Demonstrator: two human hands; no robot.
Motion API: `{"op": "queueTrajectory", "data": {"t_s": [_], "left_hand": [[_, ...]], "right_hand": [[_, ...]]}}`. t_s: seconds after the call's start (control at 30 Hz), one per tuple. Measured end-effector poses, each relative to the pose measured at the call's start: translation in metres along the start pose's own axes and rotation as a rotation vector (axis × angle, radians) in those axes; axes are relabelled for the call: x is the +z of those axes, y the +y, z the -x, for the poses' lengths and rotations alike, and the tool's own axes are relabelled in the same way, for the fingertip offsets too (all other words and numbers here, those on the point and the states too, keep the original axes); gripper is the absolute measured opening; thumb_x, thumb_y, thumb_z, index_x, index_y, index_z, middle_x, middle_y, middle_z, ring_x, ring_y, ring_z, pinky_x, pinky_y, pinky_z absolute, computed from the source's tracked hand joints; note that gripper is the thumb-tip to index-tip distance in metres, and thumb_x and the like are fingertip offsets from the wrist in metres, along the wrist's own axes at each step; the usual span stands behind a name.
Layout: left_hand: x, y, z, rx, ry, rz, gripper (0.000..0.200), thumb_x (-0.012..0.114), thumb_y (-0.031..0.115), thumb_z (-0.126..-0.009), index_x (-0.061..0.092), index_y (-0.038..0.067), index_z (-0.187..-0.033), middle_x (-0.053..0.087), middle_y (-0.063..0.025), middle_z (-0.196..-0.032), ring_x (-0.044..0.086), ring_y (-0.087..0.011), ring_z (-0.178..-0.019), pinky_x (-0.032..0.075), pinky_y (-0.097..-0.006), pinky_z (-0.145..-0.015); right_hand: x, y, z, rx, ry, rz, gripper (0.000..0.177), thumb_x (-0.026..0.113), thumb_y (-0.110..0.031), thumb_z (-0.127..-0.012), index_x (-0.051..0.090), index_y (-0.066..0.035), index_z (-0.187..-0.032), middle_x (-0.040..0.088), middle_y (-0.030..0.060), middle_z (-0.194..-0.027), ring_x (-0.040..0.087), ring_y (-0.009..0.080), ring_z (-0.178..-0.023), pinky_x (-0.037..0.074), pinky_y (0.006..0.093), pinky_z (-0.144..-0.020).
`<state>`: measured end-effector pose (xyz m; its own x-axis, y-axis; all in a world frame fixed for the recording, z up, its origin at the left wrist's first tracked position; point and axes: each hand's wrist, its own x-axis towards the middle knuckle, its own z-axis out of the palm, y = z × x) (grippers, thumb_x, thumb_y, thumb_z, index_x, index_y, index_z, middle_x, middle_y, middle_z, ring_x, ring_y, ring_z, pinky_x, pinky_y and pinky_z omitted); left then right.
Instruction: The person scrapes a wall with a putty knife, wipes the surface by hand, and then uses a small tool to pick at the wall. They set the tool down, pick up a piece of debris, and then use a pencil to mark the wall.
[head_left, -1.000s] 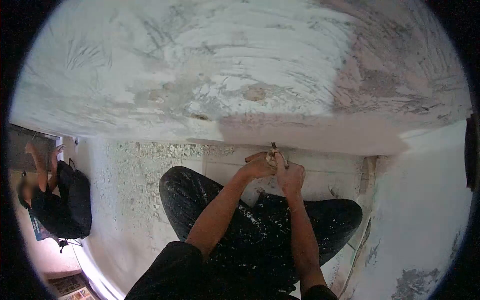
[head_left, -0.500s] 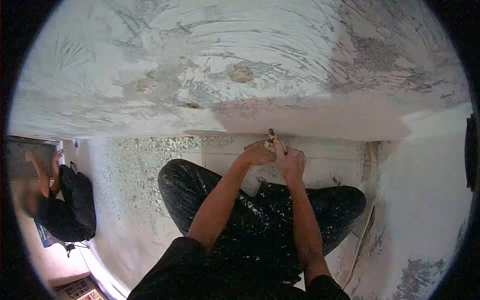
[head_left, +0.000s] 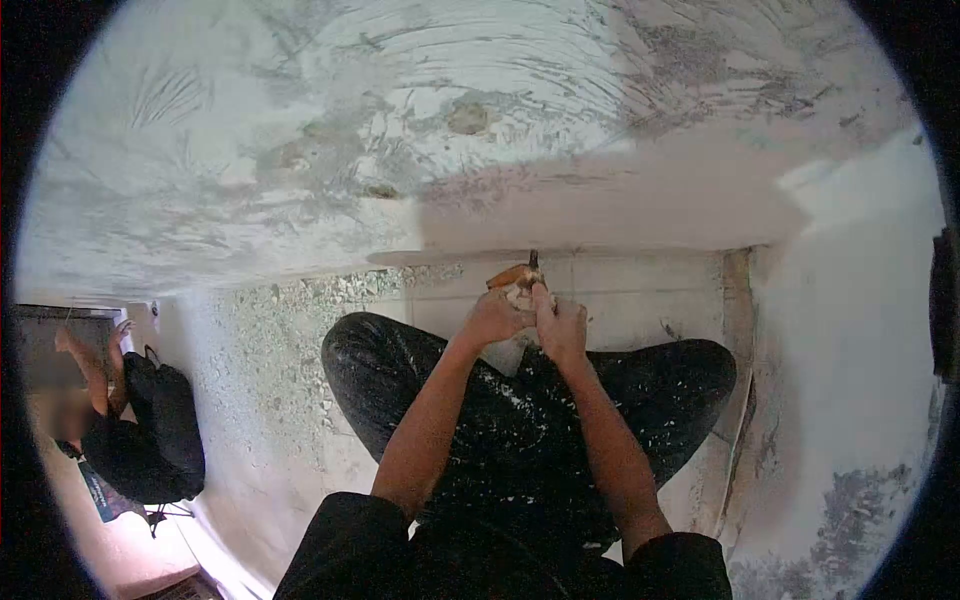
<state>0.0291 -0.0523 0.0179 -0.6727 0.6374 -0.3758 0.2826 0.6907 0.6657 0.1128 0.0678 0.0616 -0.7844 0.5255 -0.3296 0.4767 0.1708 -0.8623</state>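
Note:
Both my hands meet above my lap, close to the foot of the plastered wall [head_left: 480, 215]. My left hand [head_left: 494, 318] is closed, with the orange-brown handle [head_left: 507, 277] of a scraper jutting out past its fingers. My right hand [head_left: 562, 330] is closed against it, thumb stretched along the tool near a dark, narrow end [head_left: 534, 259]. Below the fingers a pale grey flat piece [head_left: 507, 355], like a blade, shows between the hands. Whitish plaster clings about the fingers. I cannot tell whether this is one tool or two held together.
My crossed legs [head_left: 385, 375], in dark trousers flecked with white, rest on the tiled floor [head_left: 640, 305]. Crumbled plaster [head_left: 290, 350] is scattered to the left. Another person [head_left: 150, 430] sits far left with arms raised. A side wall [head_left: 850, 330] stands at right.
My hands have shifted slightly down and left and turned, so the orange-brown handle and the grey flat piece now show. The view has tilted a little.

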Motion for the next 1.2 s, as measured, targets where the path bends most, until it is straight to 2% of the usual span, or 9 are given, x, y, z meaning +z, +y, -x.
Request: {"op": "queueTrajectory", "data": {"t_s": [0.2, 0.27, 0.37, 0.47, 0.6, 0.7, 0.9, 0.97, 1.2], "left_hand": [[0.018, -0.008, -0.02, 0.054, -0.191, 0.131, 0.064, 0.063, 0.043, -0.074, 0.044, 0.009, -0.124, 0.057, -0.0132, -0.112, 0.055, -0.025, -0.101, 0.043, -0.0347, -0.085], [0.008, 0.009, -0.015, -0.186, -0.378, -0.05, 0.058, 0.064, 0.044, -0.074, 0.05, 0.007, -0.117, 0.059, -0.0124, -0.107, 0.056, -0.0237, -0.095, 0.044, -0.0346, -0.082], [0.065, -0.061, -0.052, -0.049, -0.283, 0.261, 0.057, 0.061, 0.047, -0.075, 0.054, 0.006, -0.114, 0.06, -0.0126, -0.106, 0.056, -0.0243, -0.093, 0.044, -0.0341, -0.082], [0.005, 0.018, -0.022, -0.183, -0.334, 0.076, 0.052, 0.058, 0.046, -0.079, 0.055, 0.006, -0.112, 0.059, -0.0126, -0.108, 0.056, -0.0236, -0.093, 0.044, -0.035, -0.082], [0.037, -0.027, -0.048, -0.151, -0.317, 0.115, 0.055, 0.058, 0.048, -0.078, 0.055, 0.005, -0.112, 0.059, -0.014, -0.109, 0.056, -0.0239, -0.093, 0.044, -0.0361, -0.083], [0.024, -0.019, -0.04, -0.01, -0.229, 0.095, 0.051, 0.06, 0.045, -0.078, 0.057, 0.005, -0.109, 0.06, -0.0143, -0.107, 0.056, -0.0237, -0.094, 0.044, -0.0365, -0.083], [0.035, -0.025, -0.055, -0.282, -0.395, 0.089, 0.06, 0.063, 0.047, -0.074, 0.052, 0.006, -0.116, 0.058, -0.0141, -0.108, 0.055, -0.022, -0.097, 0.044, -0.035, -0.086], [0.044, -0.035, -0.055, -0.169, -0.192, 0.115, 0.062, 0.064, 0.048, -0.073, 0.051, 0.004, -0.116, 0.058, -0.0125, -0.108, 0.056, -0.0223, -0.097, 0.044, -0.0348, -0.086], [0.04, -0.031, -0.059, 0.145, -0.277, 0.177, 0.053, 0.064, 0.037, -0.077, 0.05, 0.004, -0.116, 0.056, -0.0092, -0.113, 0.053, -0.0226, -0.102, 0.042, -0.0346, -0.088]], "right_hand": [[-0.007, 0.006, -0.005, -0.016, -0.022, 0.147, 0.072, 0.045, -0.057, -0.084, 0.059, 0.011, -0.063, 0.055, 0.0287, -0.058, 0.06, 0.0377, -0.066, 0.044, 0.0448, -0.068], [-0.004, 0.022, -0.013, -0.019, -0.014, 0.167, 0.068, 0.046, -0.054, -0.084, 0.061, 0.011, -0.069, 0.057, 0.0272, -0.06, 0.06, 0.0371, -0.064, 0.044, 0.0449, -0.067], [0.003, 0.04, -0.027, -0.036, 0.033, 0.295, 0.063, 0.047, -0.052, -0.084, 0.063, 0.009, -0.076, 0.059, 0.0262, -0.064, 0.061, 0.0375, -0.065, 0.045, 0.0458, -0.067], [-0.003, 0.025, -0.03, 0.011, -0.005, 0.317, 0.061, 0.045, -0.051, -0.085, 0.064, 0.007, -0.081, 0.06, 0.0272, -0.071, 0.06, 0.0406, -0.072, 0.044, 0.0468, -0.071], [0.004, 0.041, -0.027, -0.181, 0.002, 0.239, 0.062, 0.043, -0.051, -0.086, 0.063, 0.007, -0.09, 0.061, 0.0268, -0.078, 0.058, 0.0431, -0.079, 0.043, 0.046, -0.078], [0.009, 0.051, -0.043, -0.03, -0.131, 0.195, 0.064, 0.042, -0.052, -0.086, 0.061, 0.009, -0.092, 0.061, 0.026, -0.077, 0.058, 0.0416, -0.08, 0.042, 0.0459, -0.079], [0.016, 0.062, -0.045, -0.076, 0.047, 0.259, 0.071, 0.042, -0.057, -0.085, 0.062, 0.01, -0.079, 0.059, 0.029, -0.07, 0.061, 0.0399, -0.072, 0.045, 0.0443, -0.073], [0.011, 0.056, -0.045, 0.007, -0.022, 0.196, 0.068, 0.042, -0.055, -0.085, 0.062, 0.009, -0.085, 0.059, 0.0289, -0.072, 0.059, 0.0417, -0.074, 0.043, 0.0454, -0.076], [0.012, 0.062, -0.046, -0.003, 0.024, 0.3, 0.065, 0.043, -0.054, -0.085, 0.063, 0.008, -0.084, 0.059, 0.0291, -0.075, 0.06, 0.0418, -0.076, 0.042, 0.0481, -0.077]]}}
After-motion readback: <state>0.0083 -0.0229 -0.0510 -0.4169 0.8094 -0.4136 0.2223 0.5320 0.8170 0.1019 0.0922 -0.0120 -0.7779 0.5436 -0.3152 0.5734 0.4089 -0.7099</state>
